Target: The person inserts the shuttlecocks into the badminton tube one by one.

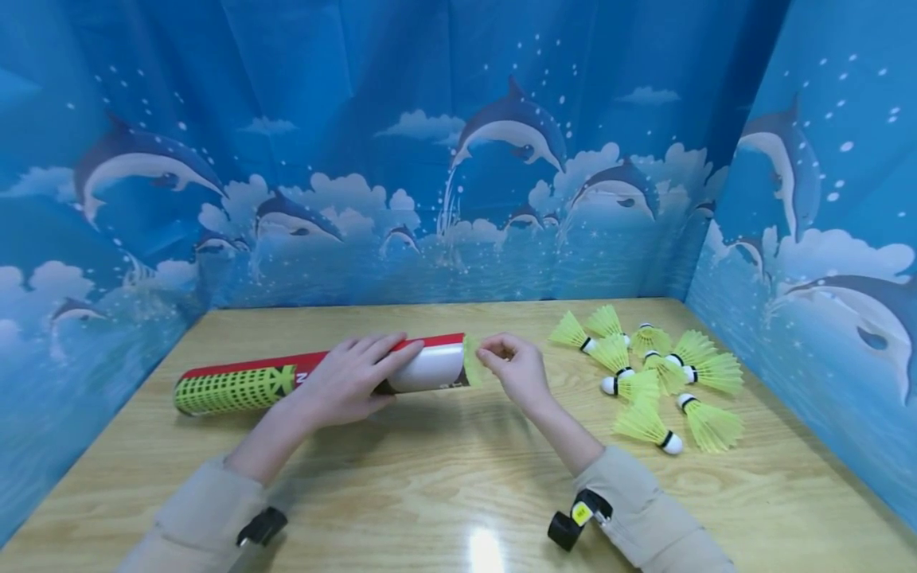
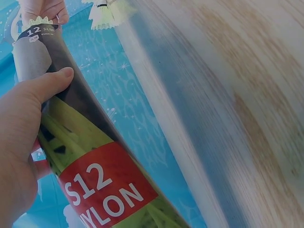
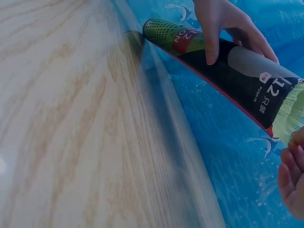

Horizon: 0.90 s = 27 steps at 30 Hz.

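Observation:
A printed shuttlecock tube (image 1: 433,368) in red, black, white and green lies tilted in my left hand (image 1: 344,383), its right end raised. The left fingers wrap over its middle, and in the left wrist view the thumb presses along the tube's side (image 2: 78,99). From the tube's right end sticks out the yellow skirt of a shuttlecock (image 1: 472,362); its cork is hidden inside. My right hand (image 1: 521,378) pinches the skirt's rim between thumb and fingertips. Closer up in the right wrist view, the shuttlecock's flared skirt (image 3: 293,114) fills the tube's mouth.
Several loose yellow shuttlecocks (image 1: 645,426) with white corks lie in a pile on the right side of the wooden table (image 1: 430,493). A blue dolphin-print curtain (image 1: 344,263) stands along the table's back and sides.

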Each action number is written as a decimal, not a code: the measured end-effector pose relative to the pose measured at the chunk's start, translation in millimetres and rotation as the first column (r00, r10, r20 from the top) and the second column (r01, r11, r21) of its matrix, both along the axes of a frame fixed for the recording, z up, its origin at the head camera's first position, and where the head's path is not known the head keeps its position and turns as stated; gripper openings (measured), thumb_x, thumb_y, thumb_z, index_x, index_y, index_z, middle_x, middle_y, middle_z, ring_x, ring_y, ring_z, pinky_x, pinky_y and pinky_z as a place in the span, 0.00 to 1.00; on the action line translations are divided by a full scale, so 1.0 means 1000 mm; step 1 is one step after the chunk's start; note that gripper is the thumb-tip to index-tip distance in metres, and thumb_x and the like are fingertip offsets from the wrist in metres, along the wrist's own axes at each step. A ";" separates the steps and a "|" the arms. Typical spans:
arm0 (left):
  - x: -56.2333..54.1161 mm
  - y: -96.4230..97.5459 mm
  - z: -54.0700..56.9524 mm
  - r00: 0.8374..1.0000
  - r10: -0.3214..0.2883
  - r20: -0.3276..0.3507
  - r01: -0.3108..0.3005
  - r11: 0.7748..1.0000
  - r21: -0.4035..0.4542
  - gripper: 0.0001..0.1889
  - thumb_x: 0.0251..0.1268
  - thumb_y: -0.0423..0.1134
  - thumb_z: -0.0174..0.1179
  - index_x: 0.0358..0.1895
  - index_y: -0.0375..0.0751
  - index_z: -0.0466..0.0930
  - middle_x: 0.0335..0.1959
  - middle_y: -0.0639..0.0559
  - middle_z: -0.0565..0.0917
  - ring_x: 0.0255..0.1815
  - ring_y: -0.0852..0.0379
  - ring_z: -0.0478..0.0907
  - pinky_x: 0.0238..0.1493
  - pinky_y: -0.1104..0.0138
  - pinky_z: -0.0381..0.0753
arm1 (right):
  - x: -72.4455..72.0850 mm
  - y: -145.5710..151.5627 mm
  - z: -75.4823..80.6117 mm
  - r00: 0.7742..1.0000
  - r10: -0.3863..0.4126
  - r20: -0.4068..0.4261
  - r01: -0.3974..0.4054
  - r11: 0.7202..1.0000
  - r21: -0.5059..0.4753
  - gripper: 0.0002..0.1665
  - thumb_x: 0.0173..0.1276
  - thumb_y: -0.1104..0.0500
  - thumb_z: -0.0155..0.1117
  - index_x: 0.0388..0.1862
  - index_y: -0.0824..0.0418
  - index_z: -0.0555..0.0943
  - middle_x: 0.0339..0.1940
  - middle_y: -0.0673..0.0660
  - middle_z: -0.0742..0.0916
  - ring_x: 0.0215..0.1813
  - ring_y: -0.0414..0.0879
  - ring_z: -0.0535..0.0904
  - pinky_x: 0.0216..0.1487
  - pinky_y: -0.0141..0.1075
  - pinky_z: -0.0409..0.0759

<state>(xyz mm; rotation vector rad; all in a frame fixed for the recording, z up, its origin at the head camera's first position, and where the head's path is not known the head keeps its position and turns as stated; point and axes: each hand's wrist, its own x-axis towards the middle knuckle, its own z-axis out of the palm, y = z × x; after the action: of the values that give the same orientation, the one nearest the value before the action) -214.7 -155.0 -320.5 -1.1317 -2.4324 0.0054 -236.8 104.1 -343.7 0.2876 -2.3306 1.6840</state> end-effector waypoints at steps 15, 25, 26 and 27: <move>-0.001 0.001 0.000 1.000 -0.002 0.007 0.002 1.000 0.003 0.48 0.41 0.48 0.74 0.69 0.50 0.59 0.62 0.41 0.70 0.57 0.43 0.71 0.52 0.48 0.73 | 0.001 -0.012 -0.001 1.000 -0.008 0.018 0.008 1.000 -0.010 0.04 0.58 0.66 0.66 0.33 0.66 0.82 0.27 0.54 0.82 0.33 0.44 0.75 0.32 0.31 0.75; -0.002 0.001 -0.001 1.000 -0.007 0.000 0.007 1.000 0.010 0.47 0.41 0.48 0.74 0.69 0.49 0.60 0.61 0.41 0.71 0.57 0.43 0.71 0.51 0.48 0.73 | 0.002 -0.019 0.000 1.000 -0.024 0.000 0.024 1.000 0.011 0.05 0.57 0.68 0.66 0.34 0.66 0.83 0.27 0.55 0.83 0.33 0.45 0.76 0.35 0.34 0.76; -0.002 0.001 -0.001 1.000 -0.007 -0.002 0.007 1.000 0.010 0.47 0.41 0.48 0.75 0.69 0.49 0.60 0.62 0.41 0.71 0.57 0.43 0.71 0.51 0.48 0.73 | 0.001 -0.019 0.000 1.000 -0.025 0.006 0.025 1.000 0.010 0.05 0.57 0.68 0.66 0.34 0.66 0.83 0.27 0.55 0.83 0.33 0.45 0.75 0.35 0.34 0.76; -0.002 0.001 -0.001 1.000 -0.009 -0.004 0.009 1.000 0.011 0.48 0.41 0.48 0.75 0.69 0.49 0.59 0.62 0.40 0.70 0.57 0.43 0.71 0.51 0.48 0.73 | 0.001 -0.020 0.000 1.000 -0.026 0.010 0.026 1.000 0.010 0.05 0.57 0.68 0.66 0.34 0.66 0.83 0.27 0.55 0.83 0.33 0.45 0.75 0.35 0.33 0.76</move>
<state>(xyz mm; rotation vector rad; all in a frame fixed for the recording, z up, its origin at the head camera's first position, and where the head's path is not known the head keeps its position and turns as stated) -216.6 -154.4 -321.5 -1.1364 -2.4212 -0.0091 -235.3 84.4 -343.4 0.2499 -2.3401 1.6665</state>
